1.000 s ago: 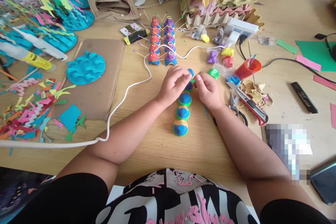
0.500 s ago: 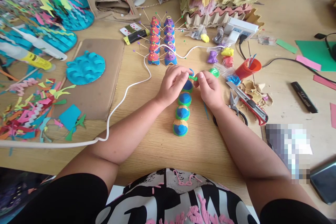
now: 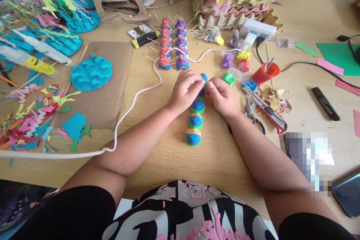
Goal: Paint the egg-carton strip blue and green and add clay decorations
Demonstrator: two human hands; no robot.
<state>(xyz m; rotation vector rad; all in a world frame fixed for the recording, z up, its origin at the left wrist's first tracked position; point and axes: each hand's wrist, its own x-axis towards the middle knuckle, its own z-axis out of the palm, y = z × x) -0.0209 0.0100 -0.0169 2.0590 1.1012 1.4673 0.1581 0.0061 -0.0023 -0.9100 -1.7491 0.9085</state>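
My left hand (image 3: 185,92) is closed in a pinch above the far end of a caterpillar-like row of egg-carton cups (image 3: 196,120), painted blue with green rims. Whatever lies between its thumb and finger is hidden. Just to the right, my right hand (image 3: 222,97) is closed too, with a trace of green clay (image 3: 206,83) at its fingertips. The hands nearly meet and partly cover the far cups. A bag of green clay (image 3: 229,78) lies beyond the right hand.
Red and purple caterpillars (image 3: 164,45) stand behind, crossed by a white cable (image 3: 135,101). Right of my arm lie scissors (image 3: 250,114), a box cutter (image 3: 266,110) and a red cup (image 3: 266,74). Cardboard (image 3: 98,108) and paper scraps (image 3: 36,123) are at left.
The green clay strip that stretched between both hands is now mostly out of sight at the fingertips. My right hand has shifted slightly left, closer to my left hand.
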